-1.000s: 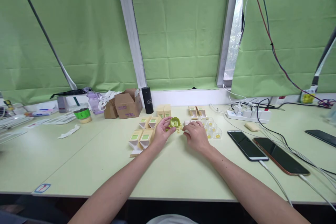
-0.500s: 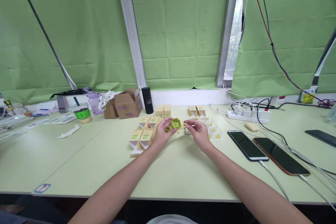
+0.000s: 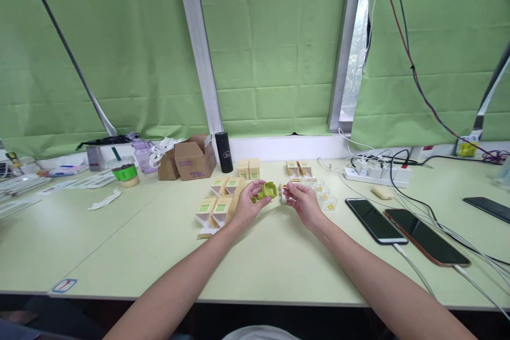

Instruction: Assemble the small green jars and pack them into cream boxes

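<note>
Between the fingers and thumb of my left hand [image 3: 249,201] is a small green plastic case [image 3: 270,189], its hollow side facing me. Close to its right, my right hand [image 3: 302,199] pinches a tiny yellowish piece [image 3: 284,187], too small to name. A gap separates the piece from the green case. Left of my left hand stand several small cream boxes with green windows [image 3: 220,207]. Clear plastic cups with yellow marks [image 3: 329,202] sit just beyond my right hand. A small white object under my right fingers is mostly hidden.
More cream boxes [image 3: 249,169] stand farther back, near a black cylinder [image 3: 223,152] and a cardboard box [image 3: 195,158]. On the right lie phones [image 3: 376,221] with charging cables and a white power strip [image 3: 378,173]. A drink cup [image 3: 125,172] stands on the left.
My right hand has drawn slightly right, away from the green case, with the tiny piece in its fingers. The green case has tilted and shifted a little to the right.
</note>
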A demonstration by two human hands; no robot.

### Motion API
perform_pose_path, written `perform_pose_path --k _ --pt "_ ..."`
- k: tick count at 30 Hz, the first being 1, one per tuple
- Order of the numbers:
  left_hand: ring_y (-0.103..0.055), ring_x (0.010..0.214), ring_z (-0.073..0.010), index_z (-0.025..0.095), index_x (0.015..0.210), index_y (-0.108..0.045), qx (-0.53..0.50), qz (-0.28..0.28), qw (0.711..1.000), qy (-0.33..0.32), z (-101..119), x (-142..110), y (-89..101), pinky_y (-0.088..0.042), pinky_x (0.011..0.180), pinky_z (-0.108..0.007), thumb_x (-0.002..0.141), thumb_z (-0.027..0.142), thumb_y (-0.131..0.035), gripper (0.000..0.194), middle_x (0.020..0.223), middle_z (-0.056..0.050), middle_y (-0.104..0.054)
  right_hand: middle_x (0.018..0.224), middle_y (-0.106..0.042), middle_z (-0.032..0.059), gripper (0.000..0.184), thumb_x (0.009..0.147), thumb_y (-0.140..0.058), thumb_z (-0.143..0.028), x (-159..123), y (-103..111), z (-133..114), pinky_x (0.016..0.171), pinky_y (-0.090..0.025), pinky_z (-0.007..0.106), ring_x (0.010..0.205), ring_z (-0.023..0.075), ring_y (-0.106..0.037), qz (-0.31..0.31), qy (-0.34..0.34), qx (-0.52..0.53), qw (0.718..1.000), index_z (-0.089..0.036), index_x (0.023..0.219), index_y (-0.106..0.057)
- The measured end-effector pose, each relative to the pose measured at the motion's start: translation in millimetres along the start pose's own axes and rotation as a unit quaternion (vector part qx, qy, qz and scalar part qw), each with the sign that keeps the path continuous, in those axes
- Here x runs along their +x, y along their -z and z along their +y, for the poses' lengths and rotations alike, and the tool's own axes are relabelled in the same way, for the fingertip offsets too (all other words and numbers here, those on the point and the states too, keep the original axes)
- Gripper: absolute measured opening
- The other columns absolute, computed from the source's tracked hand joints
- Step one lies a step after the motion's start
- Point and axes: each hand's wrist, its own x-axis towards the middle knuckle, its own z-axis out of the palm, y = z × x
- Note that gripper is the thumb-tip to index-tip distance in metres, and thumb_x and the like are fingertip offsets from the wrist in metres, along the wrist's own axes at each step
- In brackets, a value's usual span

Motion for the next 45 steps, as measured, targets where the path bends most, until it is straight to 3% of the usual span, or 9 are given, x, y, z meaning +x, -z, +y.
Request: perform_pose_path --k 7,13,20,35,40,45 --pt "-0.070 0.119 -0.0303 0.019 0.123 -0.064 -0.005 -0.005 1.000 0.002 -2 -1 0.1 -0.055 0.098 -0.041 0.077 0.042 -0.092 0.059 0.121 -0.015 -0.075 0.075 -0.073 0.0053 0.047 0.065 -0.095 -0.058 2 1 1 0.053 -0.046 0.026 0.063 0.0144 -0.060 0.010 -0.007 0.015 1.000 -0.018 0.079 -0.077" --pt "-0.069 0.121 -0.0300 0.019 0.122 -0.065 0.014 0.000 1.000 -0.007 -1 -1 0.0 -0.055 0.098 -0.040 0.077 0.038 -0.091 0.055 0.123 -0.014 -0.074 0.083 -0.077 0.0058 0.043 0.069 -0.093 -0.052 -2 -2 -3 0.056 -0.050 0.028 0.065 0.0150 -0.063 -0.011 0.047 -0.010 0.999 -0.020 0.094 -0.079" --pt "-0.069 0.120 -0.0289 0.019 0.121 -0.066 0.013 0.004 1.000 -0.022 -1 -1 0.2 -0.055 0.099 -0.040 0.077 0.034 -0.091 0.053 0.128 -0.013 -0.072 0.081 -0.074 0.0025 0.035 0.071 -0.090 -0.042 -6 -8 -5 0.056 -0.055 0.030 0.068 0.0184 -0.069 -0.008 0.120 -0.061 0.991 -0.022 0.096 -0.075" --pt "-0.068 0.120 -0.0295 0.020 0.120 -0.068 0.044 -0.003 0.998 -0.038 4 -4 -1.9 -0.052 0.107 -0.046 0.078 0.029 -0.090 0.049 0.129 -0.013 -0.071 0.078 -0.071 0.0010 0.021 0.076 -0.084 -0.039 -7 -11 3 0.060 -0.056 0.033 0.061 0.0158 -0.063 0.001 0.159 -0.138 0.978 -0.023 0.088 -0.077" --pt "-0.066 0.124 -0.0300 0.022 0.118 -0.070 0.062 -0.001 0.997 -0.042 7 -6 -2.6 -0.049 0.112 -0.047 0.076 0.026 -0.090 0.047 0.130 -0.012 -0.071 0.093 -0.074 0.0055 0.011 0.090 -0.071 -0.034 -14 -11 2 0.071 -0.056 0.034 0.083 0.0216 -0.068 -0.025 0.255 -0.270 0.928 -0.024 0.093 -0.076" --pt "-0.066 0.125 -0.0300 0.022 0.119 -0.071 0.075 -0.008 0.996 -0.047 8 -7 -3.4 -0.047 0.113 -0.048 0.076 0.024 -0.089 0.046 0.130 -0.011 -0.071 0.090 -0.076 0.0072 0.014 0.097 -0.062 -0.025 -17 -9 2 0.074 -0.053 0.037 0.083 0.0239 -0.066 -0.037 0.343 -0.384 0.856 -0.024 0.101 -0.076"
